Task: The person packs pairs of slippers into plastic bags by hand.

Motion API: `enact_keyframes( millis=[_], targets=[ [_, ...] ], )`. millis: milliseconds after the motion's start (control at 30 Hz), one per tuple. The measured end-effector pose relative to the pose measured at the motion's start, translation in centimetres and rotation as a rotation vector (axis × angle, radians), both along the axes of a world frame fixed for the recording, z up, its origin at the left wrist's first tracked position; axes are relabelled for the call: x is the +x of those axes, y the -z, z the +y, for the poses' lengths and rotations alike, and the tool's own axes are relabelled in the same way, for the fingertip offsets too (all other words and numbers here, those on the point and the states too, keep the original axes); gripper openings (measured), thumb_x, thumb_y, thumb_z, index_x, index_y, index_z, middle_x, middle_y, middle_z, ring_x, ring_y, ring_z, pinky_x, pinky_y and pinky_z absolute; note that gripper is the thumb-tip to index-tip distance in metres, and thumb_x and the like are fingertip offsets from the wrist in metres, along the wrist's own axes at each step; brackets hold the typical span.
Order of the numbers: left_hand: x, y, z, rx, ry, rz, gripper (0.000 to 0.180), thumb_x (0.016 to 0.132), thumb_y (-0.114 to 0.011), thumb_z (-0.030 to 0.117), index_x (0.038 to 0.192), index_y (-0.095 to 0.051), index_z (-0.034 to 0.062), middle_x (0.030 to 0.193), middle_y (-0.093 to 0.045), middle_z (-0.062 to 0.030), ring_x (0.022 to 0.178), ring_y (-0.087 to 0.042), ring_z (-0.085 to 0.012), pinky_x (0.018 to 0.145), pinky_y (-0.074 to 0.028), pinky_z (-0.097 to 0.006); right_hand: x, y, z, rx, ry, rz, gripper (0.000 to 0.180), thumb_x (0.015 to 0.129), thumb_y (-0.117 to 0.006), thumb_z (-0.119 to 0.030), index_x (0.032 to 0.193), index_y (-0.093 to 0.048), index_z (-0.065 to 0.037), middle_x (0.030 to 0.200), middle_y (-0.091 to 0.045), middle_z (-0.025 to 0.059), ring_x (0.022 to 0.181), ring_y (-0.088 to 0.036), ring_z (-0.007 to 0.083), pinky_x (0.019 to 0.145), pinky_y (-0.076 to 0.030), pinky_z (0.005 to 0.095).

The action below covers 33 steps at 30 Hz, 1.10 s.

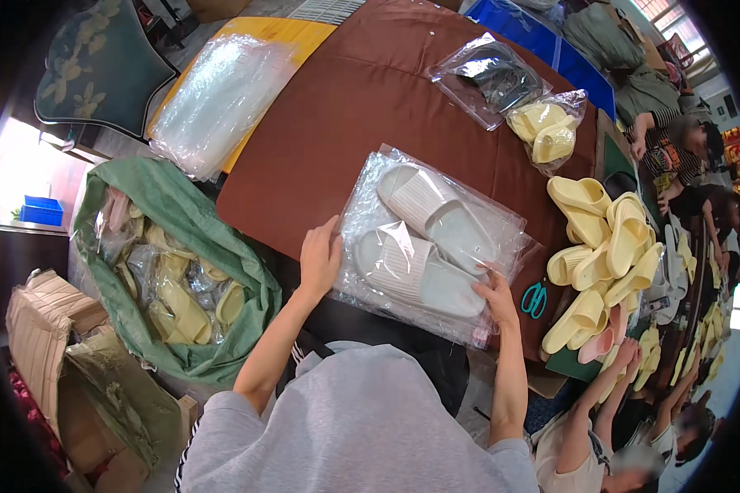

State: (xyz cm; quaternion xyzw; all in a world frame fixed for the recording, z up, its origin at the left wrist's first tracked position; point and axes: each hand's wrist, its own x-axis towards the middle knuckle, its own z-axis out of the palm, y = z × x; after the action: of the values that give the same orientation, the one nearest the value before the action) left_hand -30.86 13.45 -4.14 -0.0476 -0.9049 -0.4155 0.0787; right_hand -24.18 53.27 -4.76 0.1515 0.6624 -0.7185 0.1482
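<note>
A pair of light grey slippers [456,238] lies side by side on the brown-covered table in front of me, with clear plastic over at least part of them. Beneath and around them spreads a stack of clear plastic bags [355,215]. My left hand [320,256] rests against the left edge of this stack, fingers stretched out and gripping nothing. At the lower right, my right hand [499,297] is closed at the bag's edge by the heel of the nearer slipper. Its thumb and forefinger touch there; the other fingers are partly hidden.
Teal-handled scissors [534,301] lie right of my right hand, beside a heap of pale yellow slippers [607,238]. Bagged yellow slippers [543,131] lie farther back. A green sack [259,287] of bagged slippers stands left, below more plastic bags [222,99]. Other people work at right.
</note>
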Motion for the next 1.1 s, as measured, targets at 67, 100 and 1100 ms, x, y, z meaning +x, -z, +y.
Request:
enact_keyframes(
  millis=[67,100,1100],
  targets=[
    [-1.0,-0.8,0.7,0.040,-0.026,-0.097,0.043,0.091,-0.061,0.014,0.131,-0.053,0.0023,0.105,-0.064,-0.0162,0.098,-0.059,-0.0338,0.086,-0.047,-0.041,0.1,0.3,0.0,-0.012,0.004,-0.017,0.048,0.077,-0.071,0.002,0.122,-0.060,-0.007,0.128,-0.052,0.0007,0.125,-0.042,0.0149,0.103,-0.035,0.0294],
    [-1.7,-1.1,1.1,0.082,-0.050,-0.190,0.042,0.093,-0.060,0.018,0.131,-0.053,0.0025,0.100,-0.065,-0.0157,0.094,-0.059,-0.0336,0.083,-0.047,-0.041,0.1,0.3,0.0,-0.020,0.001,-0.027,0.048,0.076,-0.071,0.002,0.123,-0.060,-0.007,0.128,-0.052,0.0008,0.126,-0.042,0.0156,0.104,-0.034,0.0297],
    [-8.5,0.1,4.0,0.209,0.059,-0.222,0.025,0.097,-0.054,0.023,0.096,-0.060,-0.0013,0.081,-0.066,-0.0219,0.078,-0.065,-0.0402,0.067,-0.049,-0.042,0.3,-3.3,2.6,0.147,-0.049,0.152,0.028,0.078,-0.065,0.003,0.104,-0.061,-0.008,0.096,-0.054,-0.0048,0.091,-0.048,0.0054,0.081,-0.038,0.0215]
  ],
)
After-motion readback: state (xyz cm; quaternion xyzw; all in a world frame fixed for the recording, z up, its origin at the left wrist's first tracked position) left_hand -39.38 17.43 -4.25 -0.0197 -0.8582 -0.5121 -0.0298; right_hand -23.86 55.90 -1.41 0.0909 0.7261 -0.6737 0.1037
